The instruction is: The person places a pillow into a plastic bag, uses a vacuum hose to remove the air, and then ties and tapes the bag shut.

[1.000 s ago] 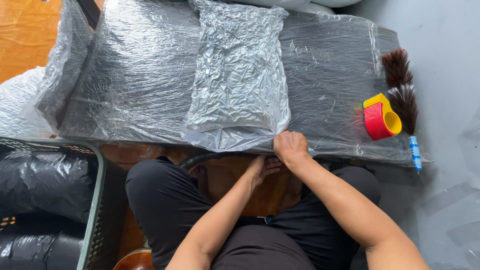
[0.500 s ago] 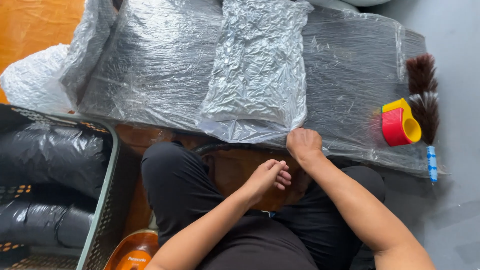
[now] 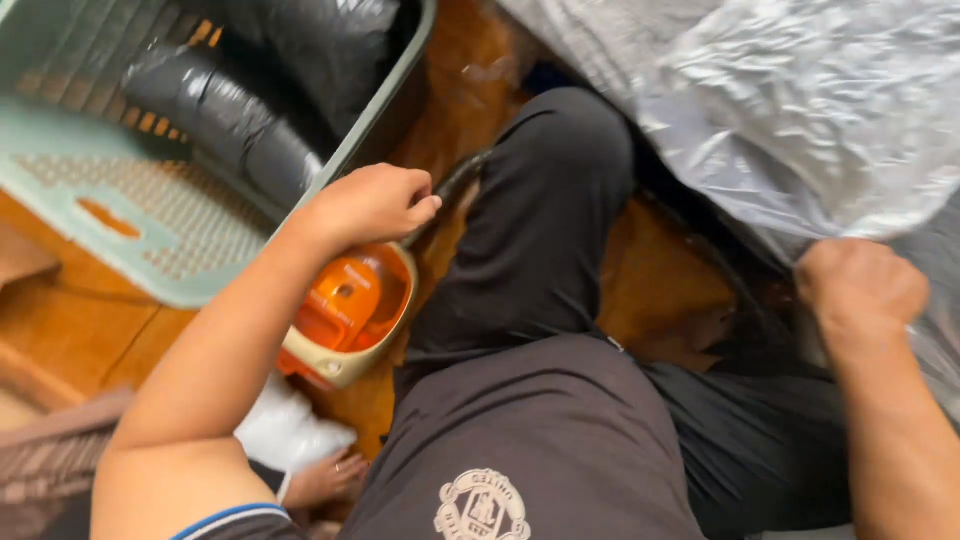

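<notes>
Reaching down at the person's left side, the left hand (image 3: 372, 203) sits directly above the orange and cream appliance (image 3: 348, 310), a small rounded machine resting on the wooden floor (image 3: 90, 330) beside the left knee. Fingers of this hand are curled together into a loose fist, the thumb tip pointing right toward a dark cord or hose (image 3: 455, 185) that runs up and right from the appliance; whether the fingers pinch that cord cannot be told, since the knuckles hide the contact. The appliance lies just below and slightly left of the fist, its long axis running from lower left to upper right, roughly in line with the forearm. The left hand is plainly the nearer of the two; the right is well apart across both legs. Behind the left hand stands a pale green plastic basket (image 3: 150, 260), its corner close to the knuckles, holding dark bundles wrapped in black film (image 3: 225, 115). The right hand (image 3: 860, 285) is closed in a fist at the near edge of a crinkled clear plastic sheet (image 3: 800, 110), seemingly gripping the sheet's edge. The person is seated in black trousers (image 3: 540, 230) and a dark shirt. A white bag (image 3: 285, 430) lies below the appliance, next to a bare foot (image 3: 325, 480).
</notes>
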